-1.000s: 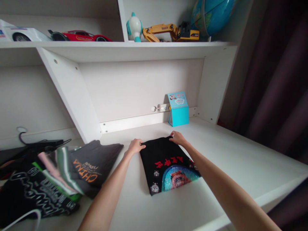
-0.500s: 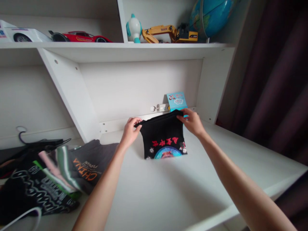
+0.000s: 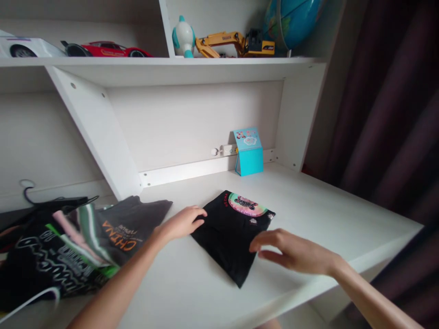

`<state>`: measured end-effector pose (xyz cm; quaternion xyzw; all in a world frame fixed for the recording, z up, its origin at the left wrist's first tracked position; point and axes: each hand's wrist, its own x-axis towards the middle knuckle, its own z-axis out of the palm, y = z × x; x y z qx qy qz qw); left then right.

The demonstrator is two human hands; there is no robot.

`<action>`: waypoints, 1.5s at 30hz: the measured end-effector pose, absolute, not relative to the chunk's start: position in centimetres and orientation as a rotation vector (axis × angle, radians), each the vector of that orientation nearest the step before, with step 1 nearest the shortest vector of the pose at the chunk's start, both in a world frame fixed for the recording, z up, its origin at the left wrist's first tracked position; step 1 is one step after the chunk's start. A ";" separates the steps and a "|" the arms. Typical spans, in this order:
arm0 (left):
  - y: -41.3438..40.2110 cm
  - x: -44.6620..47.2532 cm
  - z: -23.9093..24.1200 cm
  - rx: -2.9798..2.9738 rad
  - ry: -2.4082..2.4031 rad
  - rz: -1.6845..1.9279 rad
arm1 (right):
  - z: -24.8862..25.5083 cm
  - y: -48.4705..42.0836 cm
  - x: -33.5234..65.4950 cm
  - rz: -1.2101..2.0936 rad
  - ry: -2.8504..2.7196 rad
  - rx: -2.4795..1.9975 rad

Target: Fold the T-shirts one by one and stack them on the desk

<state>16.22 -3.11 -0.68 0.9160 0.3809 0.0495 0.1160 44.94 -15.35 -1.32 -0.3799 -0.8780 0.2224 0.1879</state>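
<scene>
A folded black T-shirt [image 3: 222, 228] lies flat and turned at an angle on the white desk. Its round pink-and-green print shows at the far end, with red lettering beside it. My left hand [image 3: 185, 223] is at the shirt's left edge, fingers loose and thumb apart, gripping nothing. At the right edge, my right hand [image 3: 291, 251] hovers with its fingers slightly bent and apart, also holding nothing. Whether the fingertips touch the cloth I cannot tell.
Left on the desk [image 3: 185, 292] is a heap of clothes, including a grey shirt [image 3: 144, 219] and a black printed garment [image 3: 44, 265], with a hanger [image 3: 29, 194] behind. A blue desk calendar [image 3: 251, 160] stands at the back. Toys and a globe [image 3: 295, 23] occupy the shelf [image 3: 206, 68] above.
The black T-shirt, held up by both hands before, now lies on the desk, turned, its print at the far end. Both hands have let go and come lower and nearer.
</scene>
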 end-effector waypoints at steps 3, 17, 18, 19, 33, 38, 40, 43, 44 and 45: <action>-4.8 20.3 -2.5 2.780 1.040 0.399 | -2.5 -10.8 45.9 0.394 -2.316 -1.220; -6.1 22.8 -6.3 2.702 1.192 0.003 | -9.6 0.8 45.7 0.105 -2.557 -1.288; -5.9 22.7 -6.3 2.701 1.183 -0.003 | -9.9 0.8 46.0 0.085 -2.553 -1.327; -5.7 22.6 -6.3 2.702 1.175 -0.006 | -10.1 0.6 46.3 0.062 -2.543 -1.370; -0.9 20.4 -6.9 2.829 1.578 0.255 | -8.2 -12.0 44.3 -0.313 -2.145 -2.007; -1.9 21.8 -8.0 2.788 1.315 0.303 | -7.3 -11.1 39.7 -0.271 -2.154 -1.934; -2.2 22.0 -8.3 2.752 1.258 0.216 | -7.7 -10.1 38.4 -0.166 -2.234 -1.883; -2.1 21.5 -8.6 2.731 1.228 0.159 | -8.9 -9.8 38.1 -0.122 -2.256 -1.881; -2.0 21.3 -8.7 2.734 1.218 0.168 | -9.5 -10.1 38.4 -0.132 -2.245 -1.881; -1.8 21.1 -8.8 2.737 1.211 0.183 | -10.0 -10.6 39.0 -0.144 -2.238 -1.877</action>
